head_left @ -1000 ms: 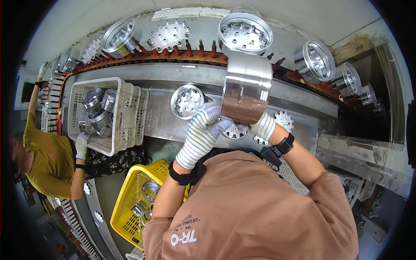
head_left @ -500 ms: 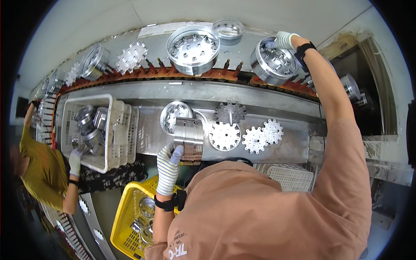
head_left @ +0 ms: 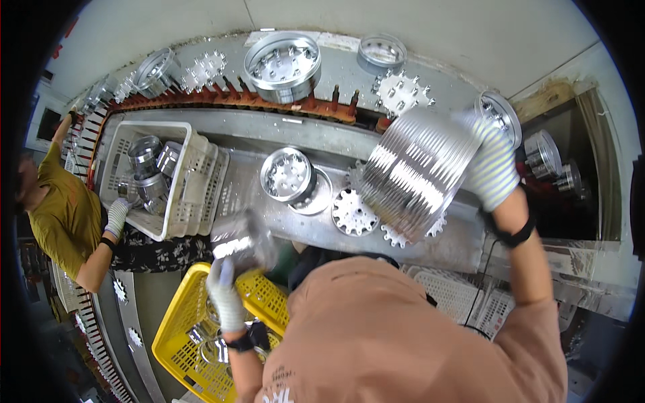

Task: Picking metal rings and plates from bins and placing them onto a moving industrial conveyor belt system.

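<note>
My right hand (head_left: 494, 161), in a striped glove, is closed on the side of a shiny metal ring (head_left: 420, 178) held above the bench. Its side shows close parallel lines; ridges or motion smear, I cannot tell which. My left hand (head_left: 225, 295), also gloved, grips the lower edge of a smooth metal cylinder (head_left: 242, 242), blurred, beside the yellow basket (head_left: 168, 336). A toothed disc with studs (head_left: 403, 93) sits on the conveyor behind my right hand. On the bench, a studded drum (head_left: 287, 176) rests partly over a flat ring (head_left: 319, 193). Another toothed disc (head_left: 354, 213) lies to its right.
Drums and toothed discs line the conveyor, including a large drum (head_left: 282, 67). A clear-looking ring (head_left: 381, 54) stands behind. Left is a white crate (head_left: 180, 181) of metal cylinders, with a co-worker's gloved hand (head_left: 118, 216) at its edge. White baskets (head_left: 447, 292) stand at right.
My right hand has come off the conveyor toward me with the ring, exposing the studded disc there. My left hand has moved left and down from the bench toward the yellow basket.
</note>
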Tool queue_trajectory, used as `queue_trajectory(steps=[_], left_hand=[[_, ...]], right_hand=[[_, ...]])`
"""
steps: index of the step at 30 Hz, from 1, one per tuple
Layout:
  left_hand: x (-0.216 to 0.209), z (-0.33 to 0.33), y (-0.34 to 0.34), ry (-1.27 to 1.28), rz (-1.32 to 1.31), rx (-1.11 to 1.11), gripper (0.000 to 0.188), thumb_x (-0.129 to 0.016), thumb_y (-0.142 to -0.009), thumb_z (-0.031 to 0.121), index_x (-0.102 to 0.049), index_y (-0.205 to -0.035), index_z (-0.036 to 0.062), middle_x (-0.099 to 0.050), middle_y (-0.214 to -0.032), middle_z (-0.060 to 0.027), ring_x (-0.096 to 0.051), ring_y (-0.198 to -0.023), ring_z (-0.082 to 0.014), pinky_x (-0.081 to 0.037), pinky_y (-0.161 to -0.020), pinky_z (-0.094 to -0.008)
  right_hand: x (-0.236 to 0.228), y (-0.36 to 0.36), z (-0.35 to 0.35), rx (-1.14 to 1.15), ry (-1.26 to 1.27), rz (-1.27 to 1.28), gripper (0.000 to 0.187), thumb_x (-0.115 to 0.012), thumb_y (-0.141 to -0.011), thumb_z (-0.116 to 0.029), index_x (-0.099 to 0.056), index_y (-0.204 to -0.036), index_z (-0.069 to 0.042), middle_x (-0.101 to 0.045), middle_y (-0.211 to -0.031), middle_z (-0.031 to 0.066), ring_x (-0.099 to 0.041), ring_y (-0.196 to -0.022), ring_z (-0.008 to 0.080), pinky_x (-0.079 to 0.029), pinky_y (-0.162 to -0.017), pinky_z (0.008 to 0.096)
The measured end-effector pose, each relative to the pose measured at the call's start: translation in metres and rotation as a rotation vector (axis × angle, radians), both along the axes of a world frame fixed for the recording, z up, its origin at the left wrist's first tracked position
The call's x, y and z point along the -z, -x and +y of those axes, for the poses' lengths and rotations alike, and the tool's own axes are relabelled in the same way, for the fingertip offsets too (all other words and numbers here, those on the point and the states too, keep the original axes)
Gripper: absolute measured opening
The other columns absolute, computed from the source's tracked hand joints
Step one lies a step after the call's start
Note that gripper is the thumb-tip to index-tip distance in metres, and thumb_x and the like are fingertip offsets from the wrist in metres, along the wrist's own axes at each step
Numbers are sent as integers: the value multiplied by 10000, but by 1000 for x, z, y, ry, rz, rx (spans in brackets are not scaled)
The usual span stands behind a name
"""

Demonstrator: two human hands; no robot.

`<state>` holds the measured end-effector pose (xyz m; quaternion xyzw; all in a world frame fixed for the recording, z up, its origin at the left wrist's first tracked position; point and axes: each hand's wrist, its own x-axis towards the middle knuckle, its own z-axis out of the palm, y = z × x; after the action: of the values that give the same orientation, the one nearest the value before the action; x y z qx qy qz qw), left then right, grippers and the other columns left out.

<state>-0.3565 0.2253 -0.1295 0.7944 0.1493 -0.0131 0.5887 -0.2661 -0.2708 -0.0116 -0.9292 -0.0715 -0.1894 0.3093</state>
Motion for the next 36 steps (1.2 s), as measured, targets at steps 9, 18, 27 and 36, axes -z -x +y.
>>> queue_trajectory(steps=[9, 18, 27, 36], left_hand=[[24, 153, 192, -108, 16, -778, 260, -597, -933, 240, -669, -1008, 2, -638, -834, -27, -545, -743, -119, -460, -674, -274], [50, 94, 213, -175, -16, -610, 523, -663, -887, 150, -489, -1352, -13, -603, -1206, -150, -586, -1070, -224, -470, -930, -340], [-30, -35, 186, 167, -170, -226, 233, -744, -821, 146, -673, -1010, 30, -686, -853, -86, -619, -798, -160, -494, -749, -301], [33, 76, 253, 282, 164, -832, 485, -675, -874, 269, -550, -1262, 7, -598, -1181, -126, -635, -976, -254, -560, -778, -394]], right_hand=[[195, 57, 183, -236, -995, 1072, 398, -598, -943, -388, -689, -880, -5, -663, -756, 62, -588, -580, 133, -447, -493, 286], [153, 107, 302, -578, -997, 1256, 305, -583, -956, -345, -668, -964, -52, -625, -744, 40, -565, -586, 144, -415, -489, 226], [115, 170, 315, -716, -621, 1554, 574, -454, -927, -618, -648, -767, -102, -580, -613, 8, -478, -452, 108, -345, -412, 238], [61, 107, 48, 82, -87, -196, 153, -653, -876, -168, -673, -977, -54, -665, -941, 168, -644, -870, 323, -510, -800, 398]])
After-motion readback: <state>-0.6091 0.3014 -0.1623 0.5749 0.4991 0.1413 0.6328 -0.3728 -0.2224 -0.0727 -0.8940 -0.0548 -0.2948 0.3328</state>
